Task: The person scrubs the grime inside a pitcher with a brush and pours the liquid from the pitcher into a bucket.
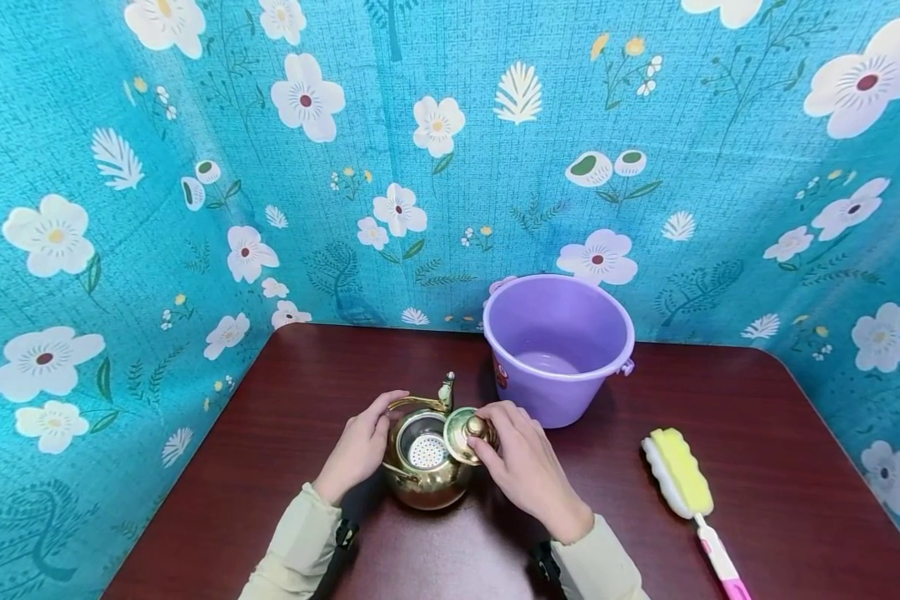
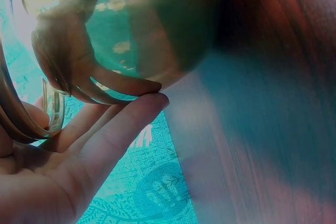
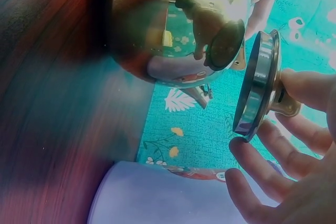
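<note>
A shiny gold-coloured teapot (image 1: 431, 492) stands on the table, its top uncovered. A perforated metal strainer (image 1: 427, 451) sits in its mouth. At the pot's left side, my left hand (image 1: 360, 450) holds the curved handle (image 2: 10, 108), while its longer fingers touch the round body. My right hand (image 1: 528, 467) pinches the knob (image 1: 477, 428) of the round gold lid (image 3: 258, 85). The lid is tilted on edge beside the opening, apart from the body in the right wrist view. The spout (image 1: 447, 385) points away from me.
Behind and right of the teapot stands a purple bucket (image 1: 555, 392), close to my right hand. Farther right lies a yellow-and-white sponge brush (image 1: 678, 475) with a white and pink handle. A blue floral cloth (image 1: 435, 225) hangs behind the dark red table (image 1: 315, 367).
</note>
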`<move>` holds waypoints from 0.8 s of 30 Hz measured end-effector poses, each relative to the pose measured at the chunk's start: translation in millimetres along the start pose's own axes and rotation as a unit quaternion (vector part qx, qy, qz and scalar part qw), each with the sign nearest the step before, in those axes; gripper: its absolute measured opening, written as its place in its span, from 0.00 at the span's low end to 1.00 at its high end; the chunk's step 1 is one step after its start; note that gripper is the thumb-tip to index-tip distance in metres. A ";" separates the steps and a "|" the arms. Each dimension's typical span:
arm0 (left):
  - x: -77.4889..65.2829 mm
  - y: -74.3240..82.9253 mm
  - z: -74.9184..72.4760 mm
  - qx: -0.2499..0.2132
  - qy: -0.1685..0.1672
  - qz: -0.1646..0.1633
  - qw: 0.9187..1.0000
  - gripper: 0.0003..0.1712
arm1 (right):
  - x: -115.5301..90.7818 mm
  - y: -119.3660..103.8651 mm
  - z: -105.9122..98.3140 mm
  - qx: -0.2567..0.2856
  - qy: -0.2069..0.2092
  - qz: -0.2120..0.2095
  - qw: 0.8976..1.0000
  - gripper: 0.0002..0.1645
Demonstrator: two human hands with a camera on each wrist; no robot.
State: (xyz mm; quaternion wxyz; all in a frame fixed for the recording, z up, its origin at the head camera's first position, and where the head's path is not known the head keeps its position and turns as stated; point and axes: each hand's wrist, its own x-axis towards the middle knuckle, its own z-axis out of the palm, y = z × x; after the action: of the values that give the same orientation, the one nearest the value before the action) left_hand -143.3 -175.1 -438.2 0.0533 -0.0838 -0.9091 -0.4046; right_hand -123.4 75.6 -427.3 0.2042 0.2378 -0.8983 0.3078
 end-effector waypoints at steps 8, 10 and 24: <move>-0.3 -0.3 -0.4 -0.005 -0.003 -0.002 1.000 0.25 | -1.7 3.0 -1.4 -0.006 0.002 0.003 1.000 0.15; -0.1 -0.3 -0.3 -0.005 -0.003 -0.003 1.000 0.25 | -2.1 3.5 -1.8 -0.007 0.002 0.005 1.000 0.16; 0.1 -0.6 0.4 0.001 0.001 -0.002 1.000 0.25 | -6.6 7.4 -4.7 -0.015 0.000 0.016 1.000 0.16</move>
State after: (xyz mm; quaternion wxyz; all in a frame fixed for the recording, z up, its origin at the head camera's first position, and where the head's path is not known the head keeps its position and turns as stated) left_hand -143.5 -175.2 -438.9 0.0536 -0.0810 -0.9098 -0.4035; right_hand -121.1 85.8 -430.6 0.2030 0.2199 -0.9066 0.2974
